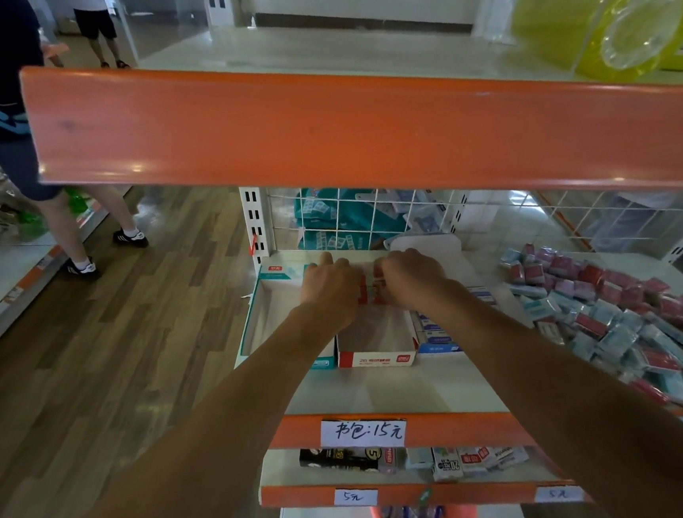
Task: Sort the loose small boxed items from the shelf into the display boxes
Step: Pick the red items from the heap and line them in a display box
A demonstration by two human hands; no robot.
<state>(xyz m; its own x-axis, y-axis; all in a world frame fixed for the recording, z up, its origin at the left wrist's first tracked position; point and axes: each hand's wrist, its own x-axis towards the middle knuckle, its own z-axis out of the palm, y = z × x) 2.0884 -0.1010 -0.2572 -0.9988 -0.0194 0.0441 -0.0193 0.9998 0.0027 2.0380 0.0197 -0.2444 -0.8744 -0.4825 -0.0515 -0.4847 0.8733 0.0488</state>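
Both my hands reach over the back of a red-and-white display box [375,357] on the middle shelf. My left hand [330,286] and my right hand [409,273] curl around a row of small red-and-white boxed items [369,289] held between them, inside the box's far end. To the left stands a teal-and-white display box [254,320], its visible part empty. A blue-and-white display box [437,339] sits to the right, partly hidden by my right forearm. A big heap of loose small boxed items [621,317], red, teal and pink, lies on the shelf at the right.
An orange-edged upper shelf [320,132] overhangs the work area. A wire grid back panel [369,215] closes the rear. Lower shelves hold price labels [363,433] and small packs. A person [30,162] stands on the wooden floor at left.
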